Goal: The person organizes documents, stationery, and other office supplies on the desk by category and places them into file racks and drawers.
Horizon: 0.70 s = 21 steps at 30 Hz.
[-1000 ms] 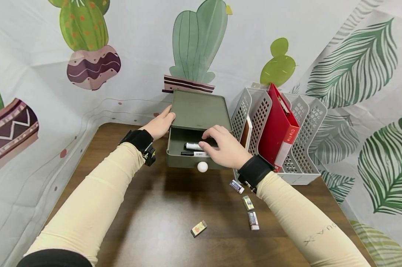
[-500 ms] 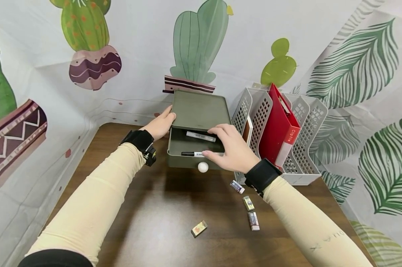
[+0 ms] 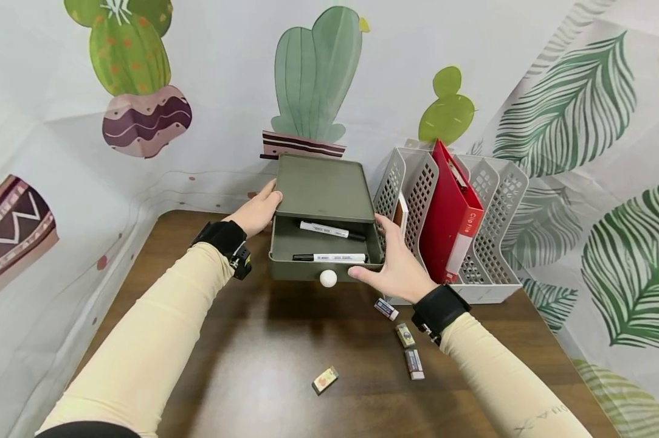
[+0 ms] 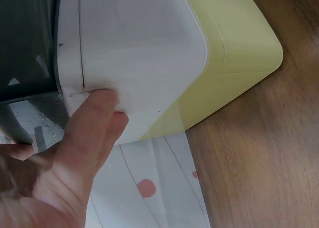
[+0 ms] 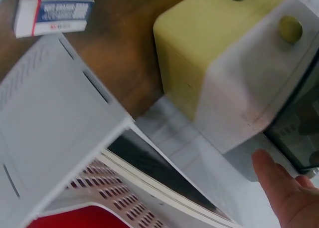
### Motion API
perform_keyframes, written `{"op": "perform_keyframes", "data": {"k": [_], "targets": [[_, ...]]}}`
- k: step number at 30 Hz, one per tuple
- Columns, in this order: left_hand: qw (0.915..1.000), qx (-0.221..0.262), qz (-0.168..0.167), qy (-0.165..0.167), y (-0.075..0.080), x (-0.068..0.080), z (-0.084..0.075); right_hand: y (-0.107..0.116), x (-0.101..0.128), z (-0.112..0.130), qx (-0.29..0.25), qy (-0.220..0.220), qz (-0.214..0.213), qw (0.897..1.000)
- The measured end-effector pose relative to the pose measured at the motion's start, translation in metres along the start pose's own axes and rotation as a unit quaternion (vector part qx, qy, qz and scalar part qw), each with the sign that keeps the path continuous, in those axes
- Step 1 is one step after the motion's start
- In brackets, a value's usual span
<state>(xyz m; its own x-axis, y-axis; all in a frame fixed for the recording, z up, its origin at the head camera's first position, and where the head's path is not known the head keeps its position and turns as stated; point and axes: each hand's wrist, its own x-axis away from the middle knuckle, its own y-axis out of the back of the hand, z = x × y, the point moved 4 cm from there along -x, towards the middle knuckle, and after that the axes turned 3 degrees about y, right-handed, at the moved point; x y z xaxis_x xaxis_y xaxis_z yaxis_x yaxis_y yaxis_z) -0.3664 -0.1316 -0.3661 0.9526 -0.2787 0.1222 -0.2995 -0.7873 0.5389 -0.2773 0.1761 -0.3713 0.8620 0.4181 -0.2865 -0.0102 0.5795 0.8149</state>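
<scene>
The left hand lies flat on the left side of the green box, fingers straight and pressed together. The right hand is at the right front corner of the open drawer, fingers spread and loose, holding nothing. Two markers lie in the drawer, long way going left to right, black caps on the left.

Olive-green drawer box, white knob, red file.

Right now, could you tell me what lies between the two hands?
The open drawer holding two markers, in the head view.
</scene>
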Motion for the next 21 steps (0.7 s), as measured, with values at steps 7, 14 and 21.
{"op": "perform_keyframes", "data": {"k": [7, 14, 21], "targets": [[0.9999, 0.009, -0.006, -0.002, -0.001, -0.004, 0.005, -0.010, 0.006, -0.005, -0.045, -0.044, -0.015, 0.998], [0.9999, 0.015, -0.004, 0.000, -0.001, -0.008, 0.009, -0.013, 0.006, -0.009, -0.047, -0.062, -0.016, 0.997], [1.0000, 0.009, 0.000, -0.001, -0.001, -0.011, 0.010, -0.019, 0.003, -0.012, -0.044, -0.094, -0.015, 0.994]]}}
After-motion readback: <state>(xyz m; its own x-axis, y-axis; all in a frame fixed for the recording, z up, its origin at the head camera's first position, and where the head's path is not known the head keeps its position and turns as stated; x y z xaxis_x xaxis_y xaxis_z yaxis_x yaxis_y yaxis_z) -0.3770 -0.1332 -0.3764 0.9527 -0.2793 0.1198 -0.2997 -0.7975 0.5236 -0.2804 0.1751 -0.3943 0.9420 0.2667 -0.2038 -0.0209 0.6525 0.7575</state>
